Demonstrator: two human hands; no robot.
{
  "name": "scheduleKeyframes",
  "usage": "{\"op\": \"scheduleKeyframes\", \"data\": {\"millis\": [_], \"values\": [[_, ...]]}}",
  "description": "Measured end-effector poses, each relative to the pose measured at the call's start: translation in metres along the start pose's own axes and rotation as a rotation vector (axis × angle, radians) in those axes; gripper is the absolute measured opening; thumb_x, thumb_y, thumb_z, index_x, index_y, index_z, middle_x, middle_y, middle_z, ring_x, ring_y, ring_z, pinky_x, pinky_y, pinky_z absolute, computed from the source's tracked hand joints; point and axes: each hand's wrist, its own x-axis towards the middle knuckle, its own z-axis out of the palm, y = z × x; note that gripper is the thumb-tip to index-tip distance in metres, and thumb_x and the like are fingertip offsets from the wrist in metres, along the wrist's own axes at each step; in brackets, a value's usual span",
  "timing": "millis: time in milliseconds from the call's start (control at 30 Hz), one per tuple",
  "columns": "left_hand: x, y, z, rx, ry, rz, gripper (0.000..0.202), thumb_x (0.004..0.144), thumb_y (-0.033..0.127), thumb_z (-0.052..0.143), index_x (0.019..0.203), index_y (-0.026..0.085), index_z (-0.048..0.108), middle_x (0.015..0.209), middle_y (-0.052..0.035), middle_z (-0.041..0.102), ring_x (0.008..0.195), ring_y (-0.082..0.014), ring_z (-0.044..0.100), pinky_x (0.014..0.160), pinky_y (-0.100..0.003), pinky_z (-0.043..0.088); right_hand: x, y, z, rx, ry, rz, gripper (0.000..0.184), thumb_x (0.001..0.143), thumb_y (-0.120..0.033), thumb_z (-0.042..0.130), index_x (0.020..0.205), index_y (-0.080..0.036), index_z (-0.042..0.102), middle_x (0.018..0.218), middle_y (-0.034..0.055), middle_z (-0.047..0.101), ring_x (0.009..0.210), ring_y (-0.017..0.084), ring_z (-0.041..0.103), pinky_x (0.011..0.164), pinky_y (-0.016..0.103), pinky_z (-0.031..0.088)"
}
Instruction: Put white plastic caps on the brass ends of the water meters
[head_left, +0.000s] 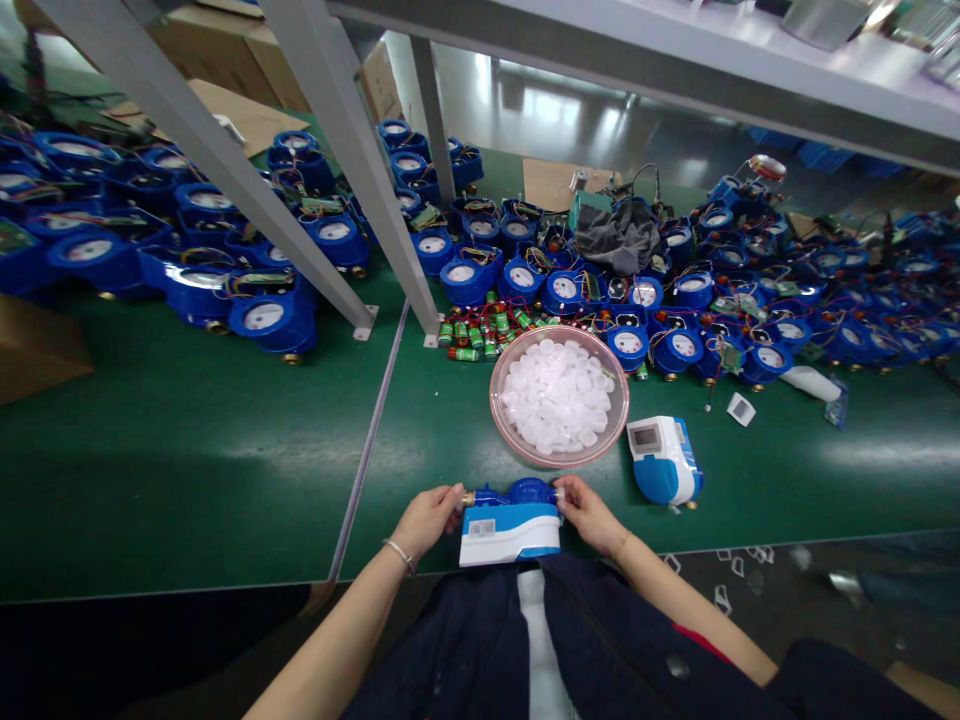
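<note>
At the bench's near edge lies a water meter (510,530) on its side, its blue metal body away from me and its white-and-blue housing facing me. My left hand (429,522) is closed, fingers pinching the brass threaded end on the left. On the opposite end, my right hand (589,512) grips with thumb and fingers, where a bit of white shows, perhaps a cap. The fingertips partly hide both pipe ends. Just beyond the meter stands a pinkish clear bowl (498,425) heaped with white round plastic caps (559,395).
Right of the bowl sits another housed water meter (664,462), with a small white frame piece (741,409) behind it. Rows of open blue meters (628,342) with wires line the back. Green batteries (491,330) lie by a grey metal post (367,160). A seam (371,440) crosses the green bench.
</note>
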Motion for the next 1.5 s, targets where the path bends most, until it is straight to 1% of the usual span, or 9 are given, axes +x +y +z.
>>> {"op": "scheduleKeyframes", "data": {"millis": [200,367,500,800,1067,1167,1267,1367,1500], "values": [[0.002,0.002,-0.002,-0.055,-0.101,-0.027,0.042,0.070,0.054,0.053,0.069,0.012,0.058,0.050,-0.0005,0.056,0.043,-0.0109,0.045,0.043,-0.022,0.032,0.006,0.002,-0.002,-0.104,0.033,0.016,0.033,0.079,-0.044,0.046,0.100,-0.018,0.047,0.085,0.0032,0.057,0.078,0.014,0.052,0.074,0.027,0.041],[-0.012,0.001,0.002,-0.212,-0.066,0.074,0.041,0.067,0.041,0.063,0.096,0.014,0.053,0.091,-0.0064,0.063,0.082,-0.0158,0.058,0.075,-0.026,0.045,0.011,-0.008,-0.007,-0.283,0.105,0.076,0.041,0.082,-0.049,0.040,0.063,-0.016,0.053,0.056,0.0017,0.049,0.057,0.014,0.043,0.063,0.029,0.034],[-0.017,-0.002,0.010,-0.264,0.002,0.096,0.041,0.067,0.042,0.062,0.095,0.015,0.051,0.094,-0.0069,0.062,0.089,-0.0179,0.058,0.086,-0.031,0.044,0.009,-0.015,-0.006,-0.267,0.067,0.036,0.025,0.080,-0.040,0.045,0.082,-0.017,0.056,0.072,0.0019,0.054,0.068,0.015,0.047,0.070,0.028,0.037],[-0.012,-0.006,0.017,-0.202,0.113,-0.018,0.040,0.073,0.051,0.053,0.080,0.012,0.057,0.050,0.0030,0.052,0.045,-0.0110,0.045,0.045,-0.023,0.035,0.006,-0.008,-0.004,-0.102,-0.031,-0.026,0.028,0.077,-0.032,0.048,0.101,-0.019,0.044,0.090,0.0026,0.054,0.084,0.014,0.051,0.078,0.027,0.042],[-0.020,-0.005,0.014,-0.278,0.014,0.128,0.042,0.066,0.039,0.064,0.097,0.014,0.051,0.106,-0.0095,0.059,0.099,-0.0187,0.055,0.091,-0.030,0.043,0.018,-0.009,-0.011,-0.291,0.064,0.110,0.054,0.081,-0.059,0.034,0.055,-0.015,0.053,0.048,0.0012,0.048,0.050,0.012,0.044,0.060,0.028,0.037],[-0.022,-0.006,0.008,-0.242,0.018,0.126,0.048,0.071,0.039,0.060,0.110,0.016,0.047,0.120,-0.0094,0.052,0.106,-0.0184,0.051,0.092,-0.030,0.042,0.017,-0.006,-0.011,-0.265,0.092,0.088,0.050,0.081,-0.059,0.035,0.077,-0.015,0.058,0.069,0.0040,0.057,0.063,0.013,0.051,0.065,0.027,0.040],[-0.020,-0.009,0.003,-0.189,0.049,0.069,0.051,0.077,0.045,0.051,0.118,0.015,0.044,0.108,-0.0095,0.059,0.088,-0.0179,0.058,0.077,-0.031,0.048,0.015,-0.003,-0.009,-0.206,0.073,0.042,0.048,0.078,-0.056,0.042,0.106,-0.017,0.049,0.093,0.0049,0.058,0.080,0.014,0.053,0.072,0.025,0.043],[-0.018,-0.014,0.004,-0.163,0.007,0.048,0.046,0.073,0.046,0.056,0.104,0.011,0.058,0.086,-0.0078,0.065,0.072,-0.0181,0.058,0.068,-0.030,0.048,0.014,-0.004,-0.006,-0.220,0.052,0.039,0.044,0.078,-0.055,0.044,0.101,-0.017,0.052,0.083,0.0033,0.058,0.076,0.014,0.053,0.072,0.027,0.043],[-0.023,-0.019,0.006,-0.216,-0.014,0.107,0.048,0.071,0.043,0.059,0.110,0.014,0.054,0.105,-0.0082,0.062,0.095,-0.0190,0.057,0.088,-0.031,0.044,0.013,-0.010,-0.005,-0.313,0.107,0.070,0.043,0.083,-0.054,0.035,0.090,-0.019,0.058,0.070,0.0029,0.057,0.067,0.017,0.052,0.070,0.031,0.039]]}}
